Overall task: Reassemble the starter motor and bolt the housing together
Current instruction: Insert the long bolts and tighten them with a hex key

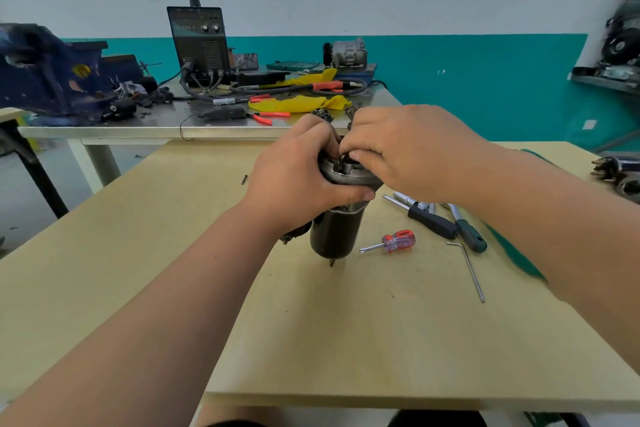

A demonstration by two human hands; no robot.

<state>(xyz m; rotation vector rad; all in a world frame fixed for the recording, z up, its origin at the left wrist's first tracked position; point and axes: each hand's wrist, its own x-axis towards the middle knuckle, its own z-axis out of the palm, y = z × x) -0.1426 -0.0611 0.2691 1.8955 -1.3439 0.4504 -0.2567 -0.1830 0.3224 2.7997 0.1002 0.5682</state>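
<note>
Black starter motor (334, 232) upright | left hand (298, 177) grips its upper end | right hand (412, 149) fingertips pinch at top

Table (311, 340) count: 1x starter motor (334, 236). 3x screwdrivers nr right edge: red-handle (391, 241), black-handle (431, 218), green-handle (471, 236). 1x hex key (471, 270). 1x loose screw (244, 179) twd far edge. 1x motor part (620, 177) at right edge.

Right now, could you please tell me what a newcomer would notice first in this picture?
Both hands meet at the centre on the black starter motor, upright on the tan table: the left hand grips its upper housing, the right hand curls over its top. A red-handled screwdriver lies just right of it; a blue vise sits far left.
</note>
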